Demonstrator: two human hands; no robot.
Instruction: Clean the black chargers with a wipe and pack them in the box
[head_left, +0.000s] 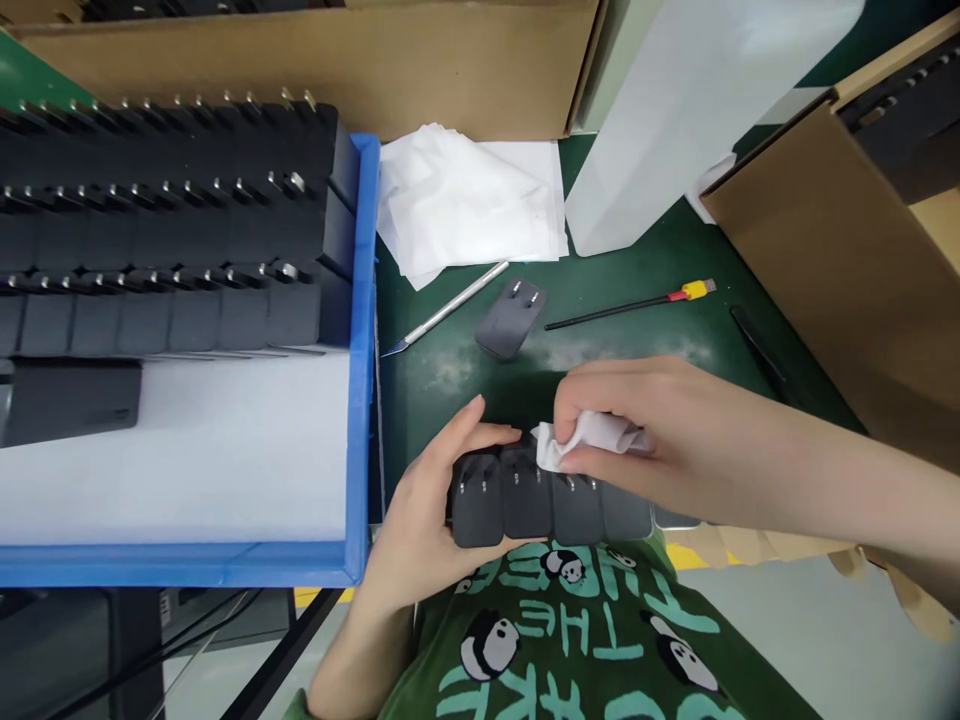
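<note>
A row of several black plug adapters (527, 500) with metal prongs lies at the table's front edge, close to my body. My left hand (427, 515) is wrapped round the left end of this row, fingers on the far side and palm against the near left corner. A crumpled white cloth (592, 432) is pinched in my right hand (637, 410), over the middle of the row. My right hand and forearm hide part of the adapters on the right. One loose adapter (511, 318) lies prongs up on the green table beyond my hands.
At left stands a blue crate (360, 400) with rows of black adapters. White wipes (472, 205), a craft knife (450, 308) and a short USB cable (630, 308) lie on the green table (442, 375). Cardboard boxes (322, 65) stand behind and at right, beside a white panel (675, 110).
</note>
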